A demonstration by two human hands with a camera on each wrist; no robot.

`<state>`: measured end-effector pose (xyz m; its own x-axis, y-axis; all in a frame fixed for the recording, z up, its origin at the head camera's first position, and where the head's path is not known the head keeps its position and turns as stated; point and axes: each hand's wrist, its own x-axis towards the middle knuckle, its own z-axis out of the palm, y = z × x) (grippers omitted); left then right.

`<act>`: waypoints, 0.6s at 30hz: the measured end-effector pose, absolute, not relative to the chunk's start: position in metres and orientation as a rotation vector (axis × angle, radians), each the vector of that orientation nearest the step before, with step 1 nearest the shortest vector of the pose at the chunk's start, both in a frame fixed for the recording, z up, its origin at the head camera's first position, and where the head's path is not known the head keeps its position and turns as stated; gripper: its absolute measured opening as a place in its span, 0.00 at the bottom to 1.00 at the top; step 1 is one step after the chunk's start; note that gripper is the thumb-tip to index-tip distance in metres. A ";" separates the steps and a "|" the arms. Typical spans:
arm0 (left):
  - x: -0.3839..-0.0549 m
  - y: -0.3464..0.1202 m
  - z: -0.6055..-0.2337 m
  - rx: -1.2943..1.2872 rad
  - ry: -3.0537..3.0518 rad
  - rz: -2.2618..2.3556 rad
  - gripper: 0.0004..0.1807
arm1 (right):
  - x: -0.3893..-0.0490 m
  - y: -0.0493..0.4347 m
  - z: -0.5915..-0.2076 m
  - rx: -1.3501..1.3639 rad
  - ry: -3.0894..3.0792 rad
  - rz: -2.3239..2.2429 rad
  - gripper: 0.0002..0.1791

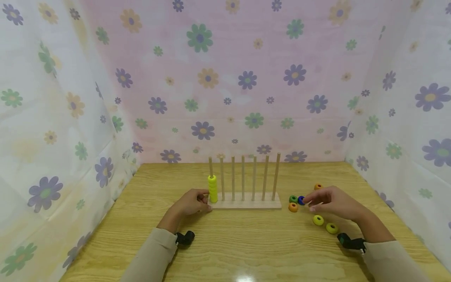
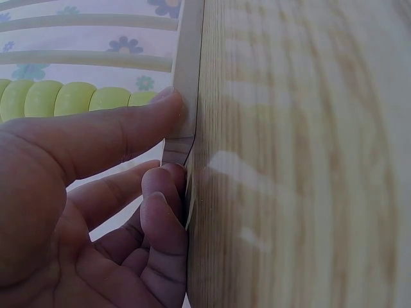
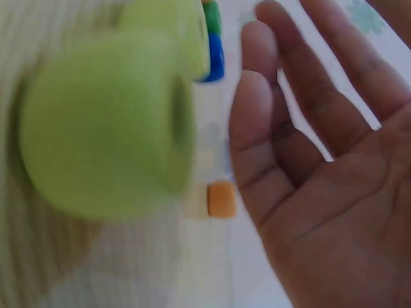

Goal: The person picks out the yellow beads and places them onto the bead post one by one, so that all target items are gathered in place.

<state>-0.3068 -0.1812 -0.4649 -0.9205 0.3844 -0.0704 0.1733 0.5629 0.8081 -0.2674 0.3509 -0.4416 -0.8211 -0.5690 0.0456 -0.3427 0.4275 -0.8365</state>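
Observation:
My left hand [image 1: 192,202] grips the left end of a wooden peg rack [image 1: 246,205]. In the left wrist view its thumb lies along the base and the other fingers curl at the end. Several yellow beads [image 1: 213,190] are stacked on the leftmost peg; the other pegs are bare. My right hand [image 1: 334,203] hovers with loosely bent fingers over the loose beads, fingertips close to a blue bead [image 1: 301,200]. In the right wrist view nothing shows between its fingers, and a yellow bead [image 3: 96,128] looms large beside it.
Left of the blue bead lies a green bead [image 1: 291,201], with an orange bead [image 1: 293,210] in front. Another orange bead [image 1: 316,187] sits behind my right hand. Two yellow beads [image 1: 318,223] lie nearer me. Flowered cloth [image 1: 225,78] walls the wooden table [image 1: 246,243] on three sides.

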 end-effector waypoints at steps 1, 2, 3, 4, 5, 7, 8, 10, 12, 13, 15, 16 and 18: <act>-0.307 -0.181 -0.465 0.462 2.560 1.286 0.36 | -0.267 0.354 -0.441 -0.805 2.417 -1.331 0.18; -0.307 -0.181 -0.464 0.461 2.559 1.288 0.36 | -0.267 0.358 -0.440 -0.815 2.398 -1.318 0.19; -0.306 -0.181 -0.464 0.461 2.559 1.290 0.35 | -0.266 0.361 -0.439 -0.824 2.377 -1.306 0.19; -0.306 -0.180 -0.463 0.460 2.557 1.291 0.35 | -0.266 0.364 -0.437 -0.832 2.349 -1.301 0.20; -0.306 -0.180 -0.463 0.458 2.556 1.294 0.35 | -0.265 0.367 -0.436 -0.841 2.321 -1.297 0.20; -0.305 -0.180 -0.462 0.454 2.548 1.300 0.36 | -0.264 0.372 -0.435 -0.847 2.273 -1.284 0.22; -0.304 -0.180 -0.462 0.452 2.544 1.302 0.36 | -0.264 0.375 -0.434 -0.848 2.264 -1.269 0.22; -0.304 -0.179 -0.462 0.444 2.539 1.306 0.37 | -0.263 0.378 -0.433 -0.847 2.266 -1.235 0.23; -0.303 -0.179 -0.462 0.436 2.538 1.308 0.37 | -0.263 0.382 -0.432 -0.849 2.289 -1.197 0.22; -0.303 -0.179 -0.461 0.433 2.540 1.308 0.37 | -0.262 0.384 -0.431 -0.838 2.291 -1.185 0.22; -0.303 -0.179 -0.461 0.435 2.545 1.304 0.38 | -0.262 0.386 -0.431 -0.801 2.269 -1.181 0.23; -0.302 -0.179 -0.461 0.436 2.549 1.302 0.38 | -0.261 0.386 -0.431 -0.789 2.257 -1.178 0.23; -0.302 -0.179 -0.461 0.433 2.555 1.295 0.38 | -0.261 0.387 -0.431 -0.783 2.237 -1.176 0.22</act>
<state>-0.3022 -0.1794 -0.4606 -0.9261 0.3682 -0.0820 0.1516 0.5623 0.8129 -0.2606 0.3874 -0.4308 -0.7149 -0.6818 -0.1549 -0.2590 0.4641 -0.8471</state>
